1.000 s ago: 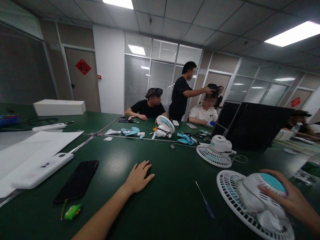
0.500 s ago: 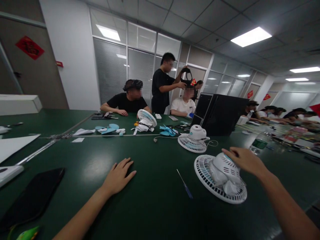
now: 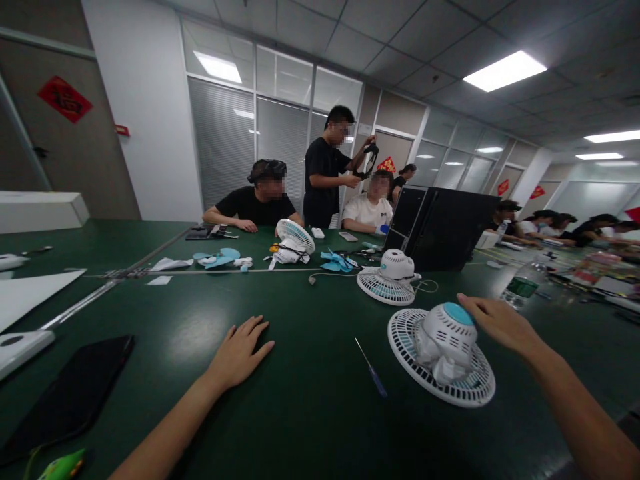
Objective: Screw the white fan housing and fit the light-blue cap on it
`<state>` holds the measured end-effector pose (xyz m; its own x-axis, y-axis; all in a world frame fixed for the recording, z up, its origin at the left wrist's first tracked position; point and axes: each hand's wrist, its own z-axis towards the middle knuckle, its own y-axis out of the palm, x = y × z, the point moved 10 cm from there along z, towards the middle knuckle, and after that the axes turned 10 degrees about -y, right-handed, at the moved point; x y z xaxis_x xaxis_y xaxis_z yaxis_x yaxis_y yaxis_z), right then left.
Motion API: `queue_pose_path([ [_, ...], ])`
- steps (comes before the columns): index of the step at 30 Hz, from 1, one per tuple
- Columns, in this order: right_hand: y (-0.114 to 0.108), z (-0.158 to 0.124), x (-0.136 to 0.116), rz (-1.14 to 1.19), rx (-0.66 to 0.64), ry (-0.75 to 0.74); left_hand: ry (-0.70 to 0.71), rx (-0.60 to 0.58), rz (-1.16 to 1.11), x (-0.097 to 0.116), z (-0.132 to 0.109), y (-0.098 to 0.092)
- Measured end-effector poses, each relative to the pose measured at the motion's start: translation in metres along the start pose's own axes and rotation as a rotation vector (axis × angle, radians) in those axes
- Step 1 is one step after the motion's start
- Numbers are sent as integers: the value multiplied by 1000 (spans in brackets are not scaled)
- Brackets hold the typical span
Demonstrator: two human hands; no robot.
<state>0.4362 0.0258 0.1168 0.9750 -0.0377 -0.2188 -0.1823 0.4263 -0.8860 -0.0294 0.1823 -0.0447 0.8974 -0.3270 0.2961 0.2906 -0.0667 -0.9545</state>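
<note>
My left hand (image 3: 242,352) lies flat on the green table, its fingers spread and holding nothing. At the right, a white fan head (image 3: 453,340) rests on its round grille, with a blue cap on top and clear plastic wrap bunched about its housing. My right hand (image 3: 500,325) is at the upper right side of this fan, beside the cap, with fingers stretched; whether the fingertips touch the housing is unclear. A screwdriver (image 3: 373,373) with a blue handle lies between my hands. Behind the fan sits a second white fan head (image 3: 393,277), also grille down.
A black computer case (image 3: 450,227) stands at the back right, near a plastic bottle (image 3: 523,287). Farther back are a third fan (image 3: 294,243) and blue fan blades (image 3: 217,257). A black phone (image 3: 70,387) lies at the left. Several people sit or stand around the tables.
My right hand has shifted right, off the top of the near fan, uncovering its blue cap. My left hand stays put. The standing person has moved the black headset slightly.
</note>
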Motion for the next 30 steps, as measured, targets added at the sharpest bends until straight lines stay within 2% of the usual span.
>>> queue_pose_path([
  [4, 6, -1, 4, -97, -77, 41, -2, -3, 1, -1, 0, 0],
  [7, 12, 6, 1, -87, -107, 37, 1, -3, 0, -2, 1, 2],
  [12, 19, 17, -5, 87, -117, 17, 9, 10, -5, -2, 1, 3],
  [15, 17, 11, -2, 244, -53, 32, 12, 18, -11, -3, 2, 3],
  [20, 11, -14, 17, 412, 194, 159, 16, 15, -14, -3, 3, 4],
  [24, 10, -45, 41, 402, 362, 275, 14, 19, -3, -2, 1, 2],
  [27, 12, -78, 67, 265, 390, 382, 13, 21, 5, -1, 1, 1],
  [30, 19, -105, 88, 60, 294, 399, 14, 20, 6, -2, 1, 2],
])
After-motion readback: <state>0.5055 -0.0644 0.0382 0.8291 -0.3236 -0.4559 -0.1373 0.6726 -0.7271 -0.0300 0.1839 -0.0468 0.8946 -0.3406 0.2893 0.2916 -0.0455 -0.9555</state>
